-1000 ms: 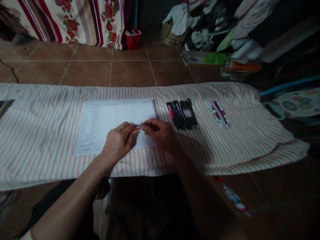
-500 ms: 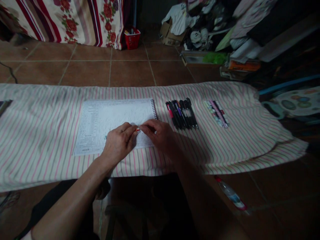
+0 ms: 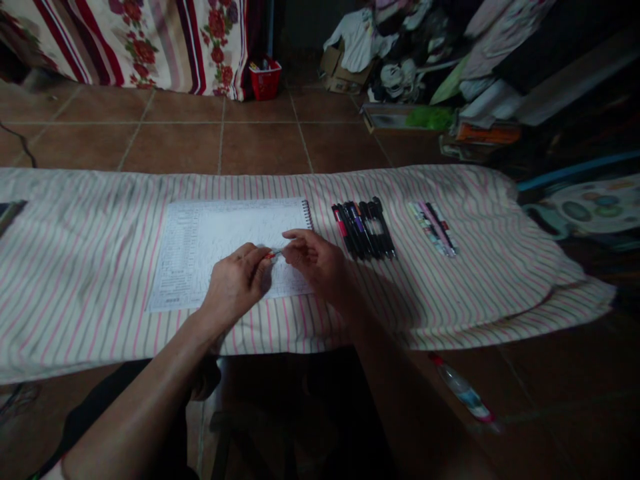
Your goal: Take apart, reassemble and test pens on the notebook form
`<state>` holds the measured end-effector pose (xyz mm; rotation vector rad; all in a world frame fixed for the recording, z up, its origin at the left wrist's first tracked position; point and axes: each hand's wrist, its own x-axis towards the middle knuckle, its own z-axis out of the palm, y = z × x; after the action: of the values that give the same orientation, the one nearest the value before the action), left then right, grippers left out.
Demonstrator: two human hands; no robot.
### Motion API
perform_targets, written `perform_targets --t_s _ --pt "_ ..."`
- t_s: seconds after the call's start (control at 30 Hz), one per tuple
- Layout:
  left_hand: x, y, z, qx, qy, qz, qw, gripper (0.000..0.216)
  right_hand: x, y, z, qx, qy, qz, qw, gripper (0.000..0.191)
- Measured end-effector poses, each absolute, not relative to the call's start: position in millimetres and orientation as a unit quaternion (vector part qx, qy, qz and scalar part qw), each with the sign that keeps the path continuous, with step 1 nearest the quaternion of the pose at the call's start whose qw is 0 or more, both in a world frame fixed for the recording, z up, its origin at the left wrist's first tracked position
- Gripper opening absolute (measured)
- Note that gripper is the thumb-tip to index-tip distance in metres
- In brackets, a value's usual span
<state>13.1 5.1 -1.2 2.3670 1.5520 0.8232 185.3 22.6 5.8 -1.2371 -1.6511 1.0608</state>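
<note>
Right hand (image 3: 317, 263) lifted, left hand (image 3: 235, 287) pinching red pen (image 3: 273, 254)

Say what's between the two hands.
In the head view, a small red-and-white item, too small to name, sits between the hands, held by the left hand, the right hand just apart.

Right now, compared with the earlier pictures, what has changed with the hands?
The right hand has moved back to the right, and its fingers have opened away from the small red-tipped item. The left hand still holds that item above the spiral notebook. The row of pens stayed as it was.
</note>
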Motion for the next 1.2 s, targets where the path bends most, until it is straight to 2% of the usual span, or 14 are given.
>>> perform_targets --t_s 0.17,0.3,0.43,0.63,0.87,1.07,1.2 --pt "13.4 5.5 -2.5 0.797 0.528 0.276 0.101 0.028 185.1 24.4 2.7 -0.459 -0.678 0.391 0.42 0.014" --pt "14.3 5.1 -2.7 0.804 0.519 0.274 0.102 0.028 185.7 24.6 3.1 -0.473 -0.696 0.359 0.404 0.009" --pt "14.7 4.4 -2.6 0.809 0.511 0.276 0.089 0.028 185.8 25.0 2.7 -0.476 -0.727 0.326 0.373 0.013" --pt "15.1 2.6 -1.3 0.823 0.499 0.258 0.076 0.031 184.4 23.9 2.4 -0.498 -0.761 0.259 0.325 0.028" --pt "13.3 5.4 -1.2 0.796 0.533 0.267 0.106 0.029 183.6 23.9 -0.4 -0.465 -0.691 0.382 0.401 0.016" --pt "13.7 5.1 -3.2 0.801 0.522 0.273 0.107 0.027 184.4 26.0 -2.5 -0.46 -0.701 0.367 0.404 0.011" --pt "14.5 3.8 -3.7 0.81 0.507 0.283 0.086 0.028 185.6 25.3 0.9 -0.47 -0.737 0.316 0.369 0.017"
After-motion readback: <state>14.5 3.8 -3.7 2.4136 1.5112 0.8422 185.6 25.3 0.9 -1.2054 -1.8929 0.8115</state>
